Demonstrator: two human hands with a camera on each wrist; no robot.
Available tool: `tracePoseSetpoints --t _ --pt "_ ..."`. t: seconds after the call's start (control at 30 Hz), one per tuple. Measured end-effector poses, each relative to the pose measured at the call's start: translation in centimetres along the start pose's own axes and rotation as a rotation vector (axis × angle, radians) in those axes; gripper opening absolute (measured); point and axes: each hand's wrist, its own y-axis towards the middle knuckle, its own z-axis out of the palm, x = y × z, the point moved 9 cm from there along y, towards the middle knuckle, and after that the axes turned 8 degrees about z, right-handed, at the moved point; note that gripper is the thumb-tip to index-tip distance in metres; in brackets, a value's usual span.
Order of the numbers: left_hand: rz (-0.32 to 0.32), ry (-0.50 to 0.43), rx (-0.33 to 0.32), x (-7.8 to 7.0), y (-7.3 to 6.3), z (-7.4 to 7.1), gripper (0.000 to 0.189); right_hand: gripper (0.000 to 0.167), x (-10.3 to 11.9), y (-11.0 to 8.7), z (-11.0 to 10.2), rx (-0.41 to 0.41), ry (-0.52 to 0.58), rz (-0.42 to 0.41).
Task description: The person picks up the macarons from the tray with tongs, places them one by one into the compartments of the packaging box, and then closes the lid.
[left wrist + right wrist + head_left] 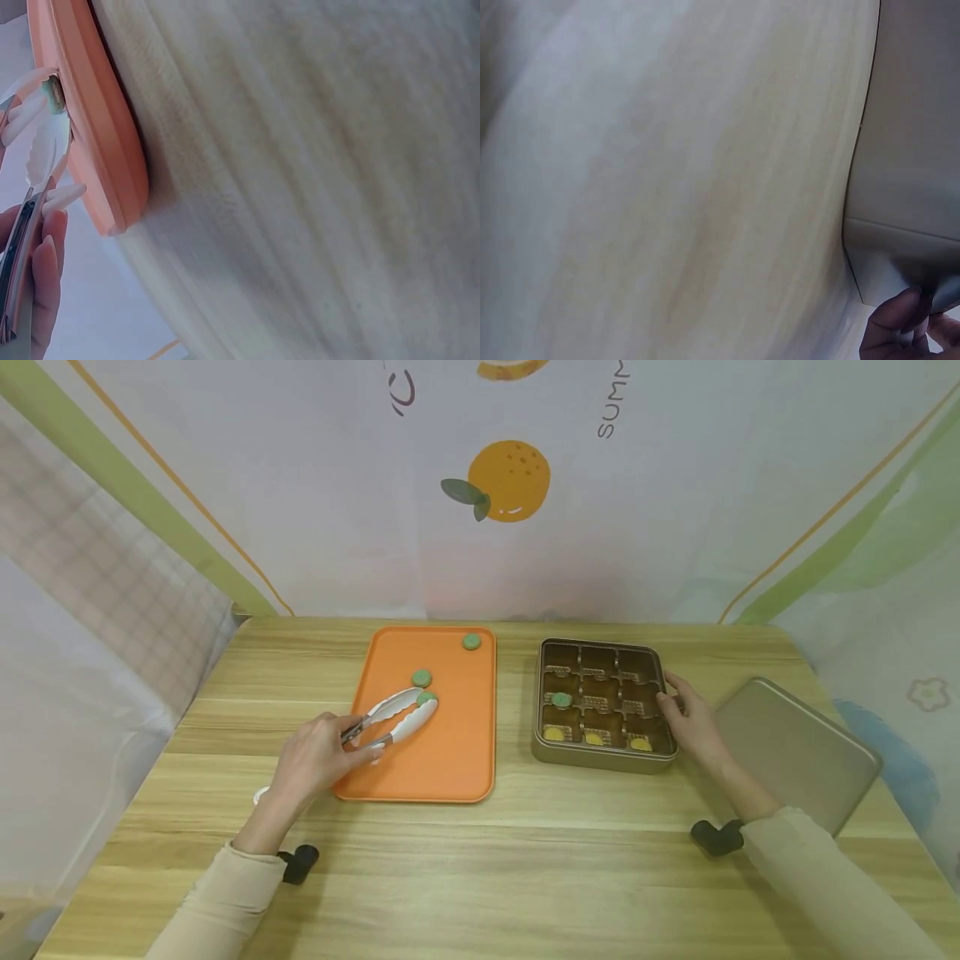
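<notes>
My left hand (318, 756) grips a pair of metal tongs (412, 722) with white scalloped tips, over the orange tray (457, 752). The spread tips lie on either side of a round green cookie (426, 697); the left wrist view also shows this green cookie (54, 94) between them. Two more green cookies lie farther back on the tray, one near and one at the far right corner. My right hand (693, 722) holds the right side of a square tin (600, 762), thumb at its rim. Inside the tin's divided insert are a green cookie (561, 700) and three yellow cookies (593, 739) along the front row.
The tin's flat lid (798, 747) lies on the wooden table (480, 877) at the right, partly under my right forearm. A small white object (260, 795) is partly hidden behind my left wrist. A printed cloth (360, 527) hangs behind the table.
</notes>
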Motion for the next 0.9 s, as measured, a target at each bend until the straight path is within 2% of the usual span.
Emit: tracePoseSetpoints --t 0.37,0.53,0.67,0.9 --pt "-0.002 -0.032 0.0 0.0 0.2 -0.1 0.059 0.056 0.1 0.0 0.0 0.002 -0.013 -0.002" --pt "0.004 -0.072 -0.008 -0.6 0.5 -0.2 0.059 0.054 0.2 0.1 -0.1 -0.008 -0.018 -0.015" --pt "0.023 -0.107 -0.011 -1.9 1.2 -0.2 0.058 0.053 0.2 0.1 -0.1 -0.013 -0.017 -0.02" --pt "0.079 -0.195 -0.017 -5.3 3.0 0.3 0.058 0.054 0.1 0.0 0.0 -0.004 -0.009 -0.01"
